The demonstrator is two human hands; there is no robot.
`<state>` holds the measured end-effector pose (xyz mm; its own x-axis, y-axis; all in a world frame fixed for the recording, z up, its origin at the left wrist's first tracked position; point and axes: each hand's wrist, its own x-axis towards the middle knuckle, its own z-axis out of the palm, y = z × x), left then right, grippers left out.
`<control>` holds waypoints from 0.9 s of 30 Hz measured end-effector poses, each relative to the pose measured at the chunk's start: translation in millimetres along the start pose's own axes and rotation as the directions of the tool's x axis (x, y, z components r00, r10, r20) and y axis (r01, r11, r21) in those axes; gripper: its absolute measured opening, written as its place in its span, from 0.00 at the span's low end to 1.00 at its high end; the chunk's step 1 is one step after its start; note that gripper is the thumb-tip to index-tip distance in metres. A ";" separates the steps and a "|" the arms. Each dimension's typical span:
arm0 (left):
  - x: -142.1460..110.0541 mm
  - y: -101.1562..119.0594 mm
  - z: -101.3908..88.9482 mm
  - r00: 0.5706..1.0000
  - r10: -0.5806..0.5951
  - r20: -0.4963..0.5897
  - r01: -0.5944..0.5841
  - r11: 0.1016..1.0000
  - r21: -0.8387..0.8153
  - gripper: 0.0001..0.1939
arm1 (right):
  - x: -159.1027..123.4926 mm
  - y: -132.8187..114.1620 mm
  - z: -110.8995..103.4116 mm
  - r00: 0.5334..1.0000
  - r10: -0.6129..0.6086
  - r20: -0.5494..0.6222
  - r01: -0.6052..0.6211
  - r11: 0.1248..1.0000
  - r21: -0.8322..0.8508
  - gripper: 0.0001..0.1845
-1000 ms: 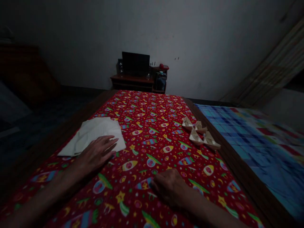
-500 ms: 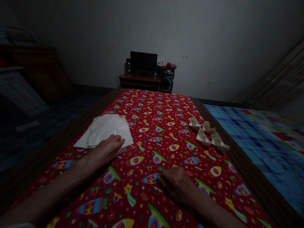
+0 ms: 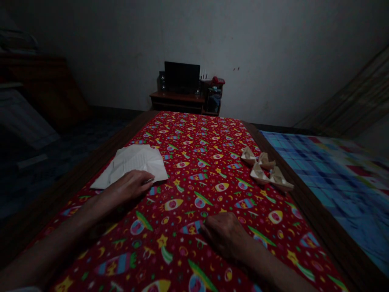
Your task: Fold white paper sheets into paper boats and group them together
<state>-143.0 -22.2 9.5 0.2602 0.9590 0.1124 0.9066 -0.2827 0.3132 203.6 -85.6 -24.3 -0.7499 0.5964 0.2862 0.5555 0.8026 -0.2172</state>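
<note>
Paper sheets (image 3: 133, 159) touch the left hand (image 3: 129, 186); whether its fingers (image 3: 144, 176) pinch any, I cannot tell. The right hand (image 3: 225, 234) rests fisted on red cloth (image 3: 191, 194).

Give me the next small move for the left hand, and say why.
Probably lift one of the white papers by the near edge: the left hand lies over that edge, while the right hand sits curled on the red cloth, away from them.

Nothing legible: only faint lines of print (image 3: 131, 163) on the white papers (image 3: 154, 159), too small to read.
</note>
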 end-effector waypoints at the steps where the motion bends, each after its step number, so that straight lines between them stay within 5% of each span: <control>1: 0.0 -0.8 0.6 1.000 0.006 0.007 -0.006 1.000 0.005 0.15 | -0.2 0.2 0.1 1.000 0.001 0.004 -0.001 1.000 0.003 0.12; 9: 0.3 -18.9 7.6 0.996 0.079 0.030 -0.079 0.997 0.017 0.17 | 1.0 -1.1 -1.3 1.000 0.010 0.004 -0.010 1.000 -0.011 0.13; 27: -8.2 -15.8 10.3 0.996 0.093 -0.011 -0.094 0.996 -0.012 0.18 | 3.8 -2.1 -4.2 0.999 -0.005 -0.037 0.005 1.000 0.001 0.14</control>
<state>-156.0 -25.3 -6.1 0.3400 0.9281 0.1517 0.8743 -0.3714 0.3124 201.1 -85.0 -18.8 -0.7389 0.5921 0.3218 0.5513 0.8057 -0.2165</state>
